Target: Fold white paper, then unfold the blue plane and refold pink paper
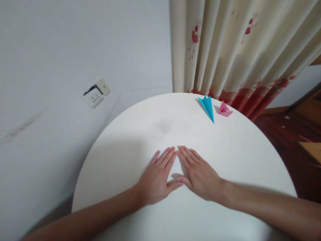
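Note:
My left hand and my right hand lie palm down, fingers stretched out and angled towards each other. Their thumb tips meet or nearly meet. Beneath and between them shows a pale, whitish sheet that looks like paper, with faint bluish marks by the left fingers. Most of it is hidden, so its shape and any folds cannot be made out. Neither hand grips anything. Farther off, near the far rim, are a blue folded paper plane and a small pink folded paper piece.
The round white table has a grey smudge beyond my hands. A pale wall with a socket plate stands at the left. Behind the table hangs a cream curtain with red flowers. Wooden furniture is at the right edge.

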A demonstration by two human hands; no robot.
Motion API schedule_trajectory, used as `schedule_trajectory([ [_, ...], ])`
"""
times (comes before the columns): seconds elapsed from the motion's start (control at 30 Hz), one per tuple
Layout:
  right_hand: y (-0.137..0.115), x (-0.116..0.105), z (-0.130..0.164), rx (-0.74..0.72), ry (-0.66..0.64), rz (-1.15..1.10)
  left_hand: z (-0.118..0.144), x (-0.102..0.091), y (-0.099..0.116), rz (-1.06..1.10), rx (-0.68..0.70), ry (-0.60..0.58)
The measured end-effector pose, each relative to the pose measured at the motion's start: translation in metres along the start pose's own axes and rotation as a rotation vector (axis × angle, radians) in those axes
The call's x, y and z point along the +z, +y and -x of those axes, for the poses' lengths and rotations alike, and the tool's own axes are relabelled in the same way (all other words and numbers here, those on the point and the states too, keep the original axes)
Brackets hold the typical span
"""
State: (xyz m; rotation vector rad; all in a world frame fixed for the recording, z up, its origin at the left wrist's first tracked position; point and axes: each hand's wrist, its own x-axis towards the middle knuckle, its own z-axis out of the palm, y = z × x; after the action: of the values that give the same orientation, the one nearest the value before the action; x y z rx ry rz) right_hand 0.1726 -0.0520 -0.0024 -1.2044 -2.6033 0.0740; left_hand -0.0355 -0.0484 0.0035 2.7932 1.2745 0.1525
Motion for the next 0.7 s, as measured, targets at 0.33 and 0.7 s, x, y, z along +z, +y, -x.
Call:
schedule_trajectory([
  [0.33,0.001,0.002,0.001,0.013,-0.021,-0.018,0.014,-0.005,-0.017,-0.035,-0.077,-0.013],
  [0.7,-0.001,0.001,0.0,0.005,-0.004,-0.008,0.005,-0.011,-0.016,-0.082,-0.084,0.062],
])
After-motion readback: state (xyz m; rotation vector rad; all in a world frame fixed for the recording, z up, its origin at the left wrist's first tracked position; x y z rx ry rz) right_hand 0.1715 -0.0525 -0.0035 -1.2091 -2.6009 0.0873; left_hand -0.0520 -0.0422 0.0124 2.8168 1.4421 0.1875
